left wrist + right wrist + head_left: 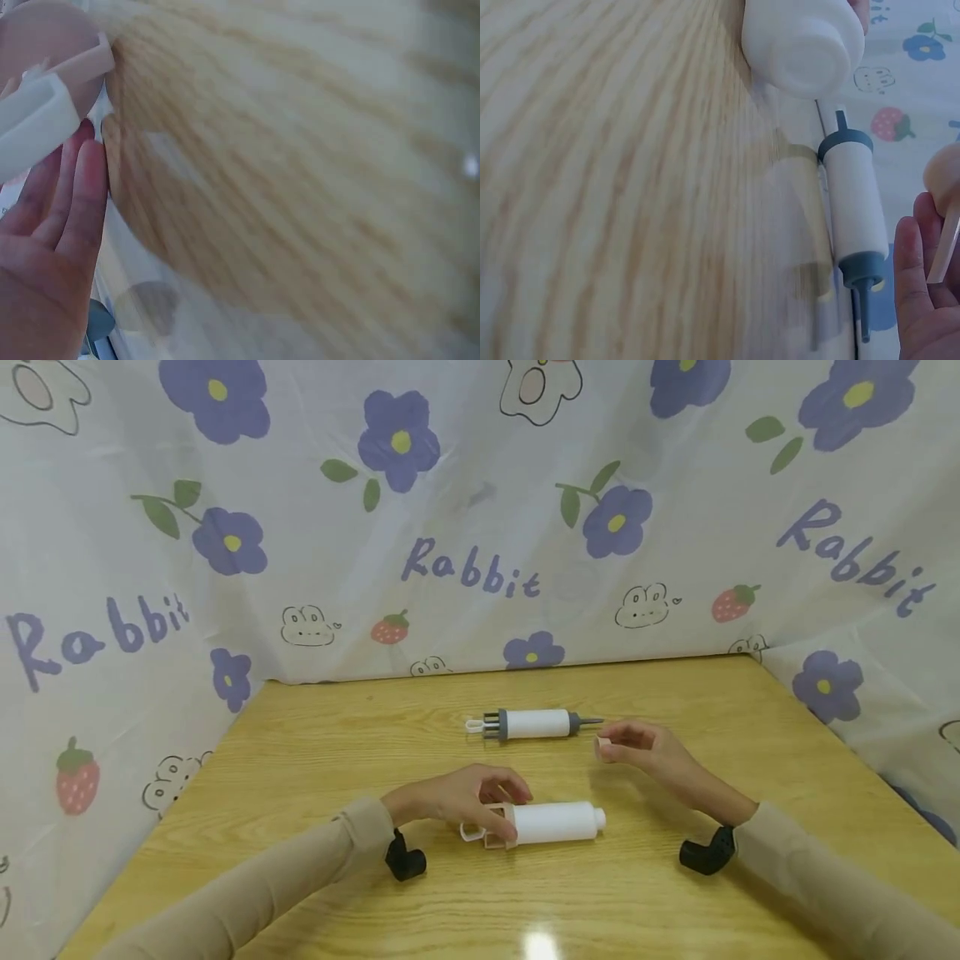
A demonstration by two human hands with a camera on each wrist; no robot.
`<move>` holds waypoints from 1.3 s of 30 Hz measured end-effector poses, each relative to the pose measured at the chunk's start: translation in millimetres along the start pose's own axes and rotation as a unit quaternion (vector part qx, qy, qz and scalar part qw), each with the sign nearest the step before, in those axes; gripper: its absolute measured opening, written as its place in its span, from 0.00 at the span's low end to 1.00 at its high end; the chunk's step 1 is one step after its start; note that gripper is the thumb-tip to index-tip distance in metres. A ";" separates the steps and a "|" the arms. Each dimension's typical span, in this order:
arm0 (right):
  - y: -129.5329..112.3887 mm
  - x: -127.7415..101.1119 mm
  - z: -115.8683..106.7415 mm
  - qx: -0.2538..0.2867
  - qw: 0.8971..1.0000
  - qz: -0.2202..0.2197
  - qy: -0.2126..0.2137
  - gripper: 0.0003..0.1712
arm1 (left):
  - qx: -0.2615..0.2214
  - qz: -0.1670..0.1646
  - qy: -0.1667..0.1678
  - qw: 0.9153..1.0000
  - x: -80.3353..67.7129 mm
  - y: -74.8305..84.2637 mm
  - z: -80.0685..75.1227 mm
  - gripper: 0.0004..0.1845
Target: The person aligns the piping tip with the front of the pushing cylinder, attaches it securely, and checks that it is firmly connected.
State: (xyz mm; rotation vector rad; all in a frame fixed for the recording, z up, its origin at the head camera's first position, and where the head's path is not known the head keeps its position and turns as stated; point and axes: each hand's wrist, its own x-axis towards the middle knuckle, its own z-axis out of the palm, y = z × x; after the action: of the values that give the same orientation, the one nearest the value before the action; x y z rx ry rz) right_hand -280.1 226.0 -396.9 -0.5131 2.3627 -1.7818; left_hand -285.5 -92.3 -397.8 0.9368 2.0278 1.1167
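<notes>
With the left hand (457, 797) gripping the beige-collared tube (551, 823) lying on the table (315, 760) and the right hand (645, 750) pinching a small cap (602, 748) just beyond its open end, steady the tube and align the cap squarely.

Bare wooden table (315, 752) lies open around both syringes, the grey-tipped syringe (532, 724) blocking only the far middle.
</notes>
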 end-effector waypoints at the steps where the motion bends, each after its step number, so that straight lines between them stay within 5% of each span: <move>1: 0.4 -0.2 -0.1 -0.002 1.000 0.001 0.001 0.22 | 0.002 -0.004 0.001 1.000 0.2 0.5 0.4 0.26; 12: 2.2 -0.1 -0.1 0.013 1.000 0.004 -0.016 0.22 | -0.055 -0.017 0.045 0.997 -2.2 -1.3 1.0 0.17; 29: 2.4 -3.4 2.0 0.024 0.998 -0.049 -0.041 0.20 | -0.030 -0.012 0.106 0.994 -3.8 12.1 -30.0 0.17; 39: 4.3 -3.5 14.3 0.024 0.998 -0.041 -0.036 0.21 | -0.037 -0.010 0.110 0.993 -1.8 11.3 -34.8 0.18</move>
State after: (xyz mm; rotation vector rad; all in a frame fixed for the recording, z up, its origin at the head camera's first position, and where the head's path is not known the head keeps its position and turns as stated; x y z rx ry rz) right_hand -273.3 215.3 -405.5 -0.6660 2.2770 -1.8156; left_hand -308.8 -104.2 -372.2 0.7840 2.1475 1.3248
